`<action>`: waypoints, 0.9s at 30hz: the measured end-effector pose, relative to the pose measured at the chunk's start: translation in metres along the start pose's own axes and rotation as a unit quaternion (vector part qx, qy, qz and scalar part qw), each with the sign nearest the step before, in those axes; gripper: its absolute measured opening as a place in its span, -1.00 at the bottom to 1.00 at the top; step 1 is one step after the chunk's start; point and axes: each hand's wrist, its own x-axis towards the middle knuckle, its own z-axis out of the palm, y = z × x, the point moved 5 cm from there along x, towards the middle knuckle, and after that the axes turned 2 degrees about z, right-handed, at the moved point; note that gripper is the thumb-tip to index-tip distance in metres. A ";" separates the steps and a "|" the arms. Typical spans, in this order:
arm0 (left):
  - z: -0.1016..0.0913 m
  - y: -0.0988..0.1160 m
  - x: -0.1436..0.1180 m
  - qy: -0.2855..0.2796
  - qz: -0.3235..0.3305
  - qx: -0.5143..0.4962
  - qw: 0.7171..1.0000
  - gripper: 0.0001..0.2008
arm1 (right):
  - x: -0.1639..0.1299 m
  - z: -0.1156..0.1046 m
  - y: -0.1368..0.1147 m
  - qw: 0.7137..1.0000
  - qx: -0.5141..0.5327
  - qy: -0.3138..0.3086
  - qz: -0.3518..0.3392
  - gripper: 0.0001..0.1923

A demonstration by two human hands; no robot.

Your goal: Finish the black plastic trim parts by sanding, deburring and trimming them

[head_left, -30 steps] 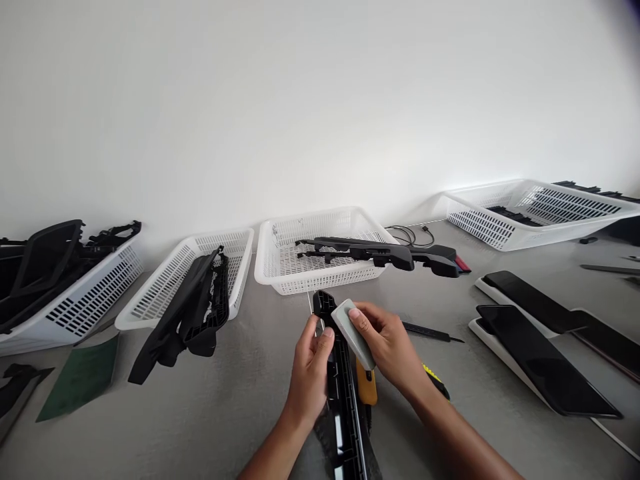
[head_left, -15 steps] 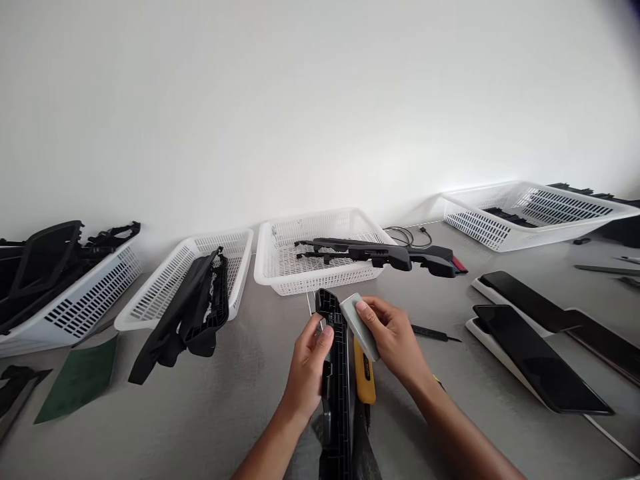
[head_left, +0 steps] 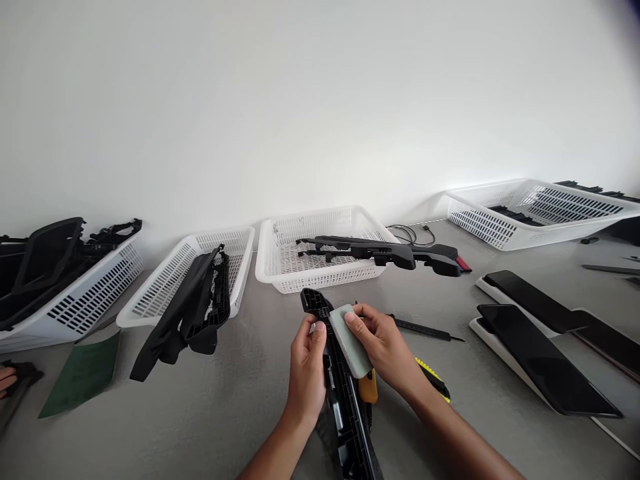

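My left hand (head_left: pixel 309 363) is closed around the upper part of a long black ribbed plastic trim piece (head_left: pixel 345 427), which slants down toward me. Between the thumb and fingers of my right hand (head_left: pixel 383 340) is a flat grey-green sanding block (head_left: pixel 351 341). Its left side lies against the right edge of the trim piece, near the top end. Behind the block, a yellow-handled tool (head_left: pixel 369 388) shows only in part. A black caliper-like tool (head_left: pixel 423 328) lies just beyond my right hand, and a yellow-and-black cutter (head_left: pixel 435 380) is partly covered by my right forearm.
White baskets (head_left: pixel 280 283) line the wall, several with black plastic parts (head_left: pixel 200 307) in or across them. Dark phones on white stands (head_left: pixel 545 360) stand at right. A green sheet (head_left: pixel 83 373) lies at left, near another person's hand (head_left: pixel 7 379).
The trim piece has tilted, its top end shifting left. My right hand and the block have moved left and slightly down onto its edge. Another person's hand has appeared at far left.
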 end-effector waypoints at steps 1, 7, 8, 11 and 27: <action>-0.002 0.001 0.001 0.014 0.001 0.000 1.000 -0.52 | -0.001 0.002 -0.001 1.000 -0.002 -0.011 -0.004 -0.36; -0.024 0.000 0.013 0.113 0.003 -0.014 0.993 -0.48 | -0.010 0.022 0.001 0.989 -0.013 -0.149 0.013 -0.43; -0.025 -0.001 0.013 0.110 -0.008 -0.014 0.994 -0.47 | -0.010 0.023 0.001 0.989 -0.012 -0.147 0.008 -0.43; -0.020 -0.006 0.011 0.077 -0.027 0.021 0.996 -0.43 | -0.009 0.018 0.002 0.996 -0.013 -0.084 -0.020 -0.44; -0.024 -0.005 0.007 0.095 -0.021 0.042 0.994 -0.23 | -0.014 0.027 0.000 0.983 0.002 -0.184 0.019 -0.40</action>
